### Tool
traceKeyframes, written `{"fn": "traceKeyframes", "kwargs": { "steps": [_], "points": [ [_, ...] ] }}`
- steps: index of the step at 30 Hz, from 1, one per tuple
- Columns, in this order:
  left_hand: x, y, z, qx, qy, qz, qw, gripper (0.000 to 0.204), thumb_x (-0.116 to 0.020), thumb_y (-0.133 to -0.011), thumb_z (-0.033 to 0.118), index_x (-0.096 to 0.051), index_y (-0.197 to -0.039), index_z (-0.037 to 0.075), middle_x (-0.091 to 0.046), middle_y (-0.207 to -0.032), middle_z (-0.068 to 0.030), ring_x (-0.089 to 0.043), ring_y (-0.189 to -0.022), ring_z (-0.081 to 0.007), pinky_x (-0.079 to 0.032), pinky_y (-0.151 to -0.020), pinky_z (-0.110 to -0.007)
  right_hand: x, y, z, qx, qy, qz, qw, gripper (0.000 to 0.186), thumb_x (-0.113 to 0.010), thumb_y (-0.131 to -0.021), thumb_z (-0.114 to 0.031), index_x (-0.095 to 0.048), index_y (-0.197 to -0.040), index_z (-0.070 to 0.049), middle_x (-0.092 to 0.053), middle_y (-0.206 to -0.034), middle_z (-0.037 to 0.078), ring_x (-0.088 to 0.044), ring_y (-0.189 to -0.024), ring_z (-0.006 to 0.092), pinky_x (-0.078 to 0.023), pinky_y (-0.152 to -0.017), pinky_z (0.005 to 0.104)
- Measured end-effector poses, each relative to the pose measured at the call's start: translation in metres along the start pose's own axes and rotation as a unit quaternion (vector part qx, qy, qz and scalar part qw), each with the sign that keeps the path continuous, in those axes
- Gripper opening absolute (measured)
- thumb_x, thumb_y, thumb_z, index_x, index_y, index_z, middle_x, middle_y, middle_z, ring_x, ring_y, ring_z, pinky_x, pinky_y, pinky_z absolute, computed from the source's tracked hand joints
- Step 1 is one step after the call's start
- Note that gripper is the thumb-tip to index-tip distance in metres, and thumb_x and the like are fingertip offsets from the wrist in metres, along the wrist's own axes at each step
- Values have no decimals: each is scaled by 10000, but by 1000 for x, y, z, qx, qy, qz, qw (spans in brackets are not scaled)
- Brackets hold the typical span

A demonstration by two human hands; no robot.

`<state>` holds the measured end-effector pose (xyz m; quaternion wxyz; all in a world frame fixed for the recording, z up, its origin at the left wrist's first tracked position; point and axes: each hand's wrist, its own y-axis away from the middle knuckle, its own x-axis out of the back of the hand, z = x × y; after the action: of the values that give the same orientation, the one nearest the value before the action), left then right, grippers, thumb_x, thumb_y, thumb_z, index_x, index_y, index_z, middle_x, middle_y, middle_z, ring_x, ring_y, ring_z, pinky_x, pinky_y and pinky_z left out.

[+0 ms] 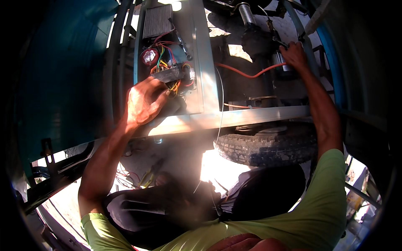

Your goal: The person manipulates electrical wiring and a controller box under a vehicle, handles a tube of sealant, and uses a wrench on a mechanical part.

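Note:
My left hand (144, 102) is closed at a bundle of coloured wires (162, 65), its fingers curled by a flat black piece (168, 75) that lies across them. A small white connector (192, 73) hangs on wires just right of it. My right hand (295, 55) reaches far to the right, its fingers closed beside a dark metal part of the frame; what they grip is too small to make out. Near that wrist a red cable (255, 76) ends by a shiny cylinder (284, 62).
A finned metal box (158, 21), a combination wrench (183, 45) and a red-rimmed round part (149, 57) sit on the pale blue frame panel. A pale crossbeam (234, 118) spans in front. Below it are a tyre (268, 146) and yellow-handled pliers (146, 179) on the ground.

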<state>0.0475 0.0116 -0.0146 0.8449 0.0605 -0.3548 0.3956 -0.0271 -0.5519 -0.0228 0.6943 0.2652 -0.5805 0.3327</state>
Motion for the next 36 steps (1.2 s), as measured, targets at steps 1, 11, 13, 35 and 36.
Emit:
{"fn": "traceKeyframes", "kwargs": {
  "steps": [1,11,13,35,36],
  "points": [
    [0,0,-1,-3,-1,0,1000,155,-703,-892,115,-701,-982,-11,-668,-932,-134,-669,-814,-254,-531,-741,-341,-1,0,1,-1,1,1,1000,677,-584,-951,-579,-622,-1325,-16,-550,-1393,276,-568,-1295,470,-477,-1058,578],
    [1,1,-2,-1,1,-2,1000,159,-705,-890,120,-702,-979,-11,-669,-934,-128,-668,-814,-240,-530,-745,-340,1,5,-5,-9,6,-12,1000,640,-602,-946,-517,-606,-1349,-19,-550,-1399,279,-574,-1296,465,-482,-1059,569],
    [1,0,-2,-2,7,-1,1000,159,-707,-892,121,-702,-979,-11,-667,-933,-127,-663,-807,-233,-527,-738,-334,3,8,-7,-12,8,-13,1000,637,-605,-944,-509,-604,-1351,-19,-550,-1399,278,-573,-1297,465,-482,-1059,569],
    [0,0,0,4,-2,-3,1000,169,-706,-884,134,-703,-967,-14,-664,-916,-123,-659,-786,-221,-524,-720,-325,5,12,-11,-12,18,-23,1000,586,-610,-949,-455,-613,-1323,-4,-564,-1372,280,-595,-1269,481,-492,-1048,570],
    [-1,-1,0,3,-2,-2,1000,168,-706,-884,133,-703,-967,-13,-664,-915,-123,-659,-786,-222,-523,-720,-324,4,11,-10,-12,18,-23,999,584,-610,-949,-454,-613,-1321,-3,-565,-1373,280,-595,-1268,482,-492,-1048,573]
  ]
}}
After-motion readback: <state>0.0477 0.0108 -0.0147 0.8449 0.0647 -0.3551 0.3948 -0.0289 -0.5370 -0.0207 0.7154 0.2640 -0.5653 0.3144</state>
